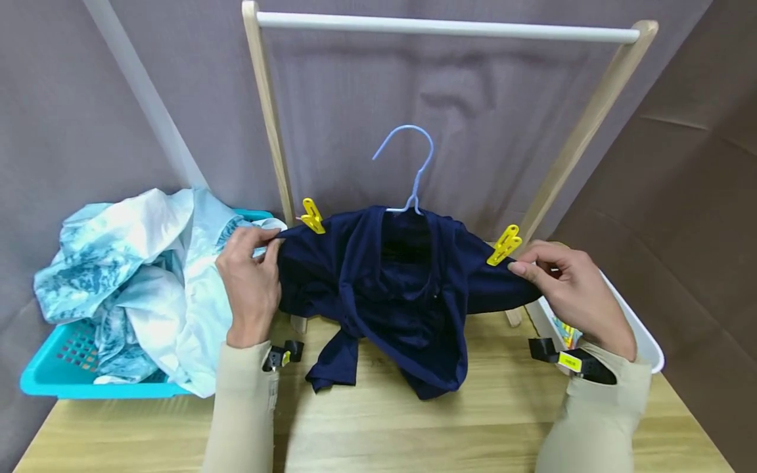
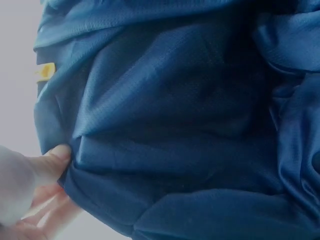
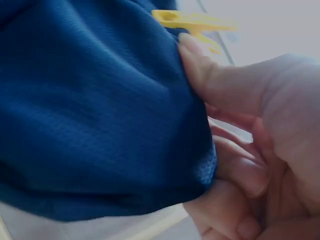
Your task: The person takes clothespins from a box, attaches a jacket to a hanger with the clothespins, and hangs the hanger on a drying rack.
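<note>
A navy blue shirt (image 1: 408, 309) hangs on a light blue wire hanger (image 1: 415, 190), whose hook rises from the neckline. One yellow clothespin (image 1: 313, 216) grips the left shoulder and another yellow clothespin (image 1: 504, 246) the right. My left hand (image 1: 248, 282) pinches the left sleeve edge between thumb and fingers, just outside its clothespin. On the other side, my right hand (image 1: 570, 289) pinches the right sleeve near the second clothespin. The sleeves are spread sideways between both hands, while the lower part of the shirt droops in bunched folds over the table.
Behind the shirt stands a rack with a white bar (image 1: 443, 26) and wooden posts (image 1: 585, 131). White and blue tie-dyed cloth (image 1: 183, 276) fills a teal basket (image 1: 118, 391) at left. A white tray (image 1: 635, 322) sits behind my right wrist on the wooden table (image 1: 414, 440).
</note>
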